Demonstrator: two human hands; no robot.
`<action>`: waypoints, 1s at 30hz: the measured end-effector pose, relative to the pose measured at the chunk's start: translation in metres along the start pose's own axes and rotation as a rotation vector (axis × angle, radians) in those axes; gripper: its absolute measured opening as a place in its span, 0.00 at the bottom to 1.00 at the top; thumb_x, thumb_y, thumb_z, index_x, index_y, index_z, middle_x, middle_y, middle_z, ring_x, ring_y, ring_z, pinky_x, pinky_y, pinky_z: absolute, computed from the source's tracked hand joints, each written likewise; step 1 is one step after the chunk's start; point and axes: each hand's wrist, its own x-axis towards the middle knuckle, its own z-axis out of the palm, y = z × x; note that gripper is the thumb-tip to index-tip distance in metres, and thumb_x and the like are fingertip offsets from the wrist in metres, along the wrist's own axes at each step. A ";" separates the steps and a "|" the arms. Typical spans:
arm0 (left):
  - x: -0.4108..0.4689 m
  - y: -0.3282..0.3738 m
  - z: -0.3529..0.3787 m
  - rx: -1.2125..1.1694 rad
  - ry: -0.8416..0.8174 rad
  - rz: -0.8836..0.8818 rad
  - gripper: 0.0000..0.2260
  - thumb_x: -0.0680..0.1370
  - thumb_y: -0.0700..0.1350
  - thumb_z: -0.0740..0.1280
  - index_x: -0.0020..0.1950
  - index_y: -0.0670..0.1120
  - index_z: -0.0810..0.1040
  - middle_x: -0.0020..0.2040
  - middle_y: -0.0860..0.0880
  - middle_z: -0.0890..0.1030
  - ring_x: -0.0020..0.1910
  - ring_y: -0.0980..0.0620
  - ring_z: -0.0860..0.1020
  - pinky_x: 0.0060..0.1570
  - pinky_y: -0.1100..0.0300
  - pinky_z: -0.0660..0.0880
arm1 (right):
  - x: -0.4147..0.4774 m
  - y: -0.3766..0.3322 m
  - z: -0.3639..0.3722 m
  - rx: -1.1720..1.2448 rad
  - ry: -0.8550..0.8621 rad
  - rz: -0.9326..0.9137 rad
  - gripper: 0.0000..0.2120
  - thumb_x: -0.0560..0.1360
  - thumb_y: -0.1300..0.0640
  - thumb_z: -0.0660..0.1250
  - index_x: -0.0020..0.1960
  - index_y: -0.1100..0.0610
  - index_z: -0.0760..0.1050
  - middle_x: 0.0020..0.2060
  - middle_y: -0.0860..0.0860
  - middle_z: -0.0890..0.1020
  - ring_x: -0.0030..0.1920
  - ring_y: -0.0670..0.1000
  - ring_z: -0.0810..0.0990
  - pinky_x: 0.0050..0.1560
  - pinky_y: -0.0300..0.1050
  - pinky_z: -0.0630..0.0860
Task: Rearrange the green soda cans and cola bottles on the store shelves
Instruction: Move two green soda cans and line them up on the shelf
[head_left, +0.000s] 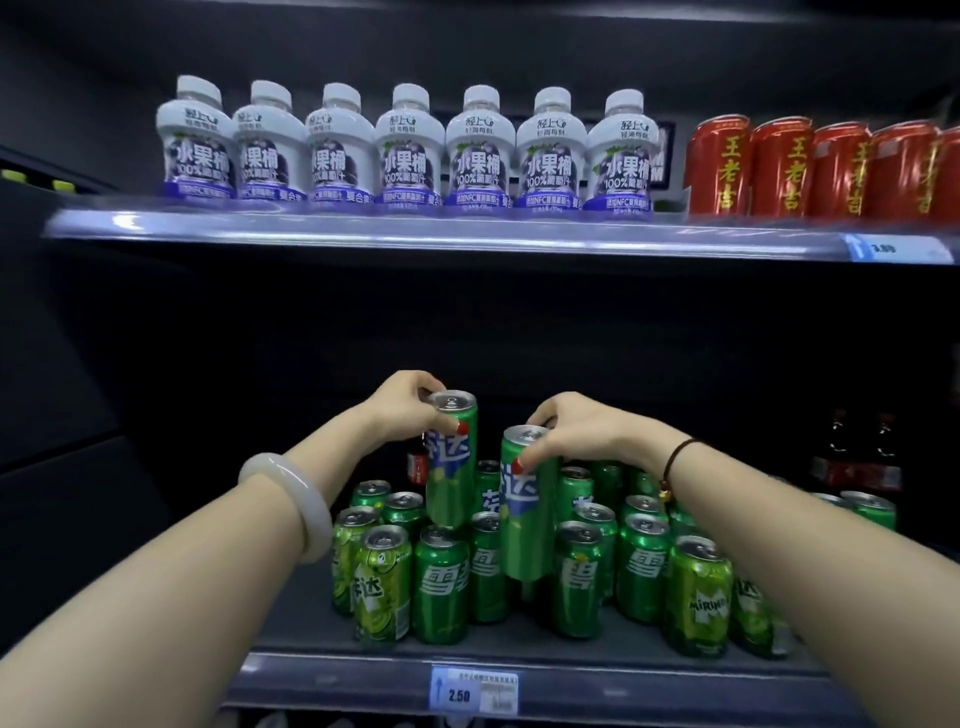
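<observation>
A: What stands around the hands?

B: A crowd of short green cans (440, 584) covers the lower shelf (597, 675), all upright, packed close. Dark cola bottles (857, 457) stand at the far right, and one more (417, 460) shows behind the left hand (405, 402). On the upper shelf (415, 231), white juice bottles (410, 150) sit in a row with red cans (810, 169) to their right.

A: And the hands?

B: The left hand's fingers are clamped on the rim of a tall can (451, 460). The right hand (576, 434) pinches the rim of a second tall can (525, 512) the same way.

A: How do those two lie?

B: Both lifted above the short cans, long axis near vertical, tops up and tilted a little toward the camera. They hang side by side, near each other but apart; the right one sits lower, its base down among the short cans' tops.

A: Anything else?

B: A price tag (474, 690) on the shelf edge.
</observation>
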 end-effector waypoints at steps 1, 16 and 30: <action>-0.006 0.005 -0.004 -0.003 -0.017 0.003 0.17 0.68 0.40 0.76 0.54 0.43 0.78 0.44 0.49 0.80 0.44 0.52 0.79 0.38 0.63 0.73 | -0.003 -0.004 -0.002 0.007 0.000 -0.012 0.22 0.65 0.50 0.77 0.54 0.62 0.79 0.48 0.56 0.83 0.45 0.50 0.77 0.43 0.44 0.72; -0.074 -0.029 -0.096 0.048 -0.080 -0.074 0.15 0.69 0.42 0.75 0.55 0.43 0.80 0.53 0.44 0.83 0.55 0.48 0.79 0.48 0.56 0.77 | -0.003 -0.092 0.042 0.097 -0.057 -0.122 0.14 0.68 0.53 0.74 0.49 0.61 0.82 0.45 0.51 0.82 0.50 0.48 0.78 0.43 0.41 0.77; -0.080 -0.149 -0.188 0.050 -0.209 -0.118 0.17 0.68 0.39 0.76 0.56 0.42 0.78 0.53 0.45 0.81 0.55 0.48 0.79 0.56 0.48 0.78 | 0.047 -0.197 0.155 0.155 -0.055 -0.064 0.16 0.67 0.54 0.75 0.51 0.60 0.81 0.46 0.52 0.83 0.49 0.49 0.79 0.42 0.40 0.75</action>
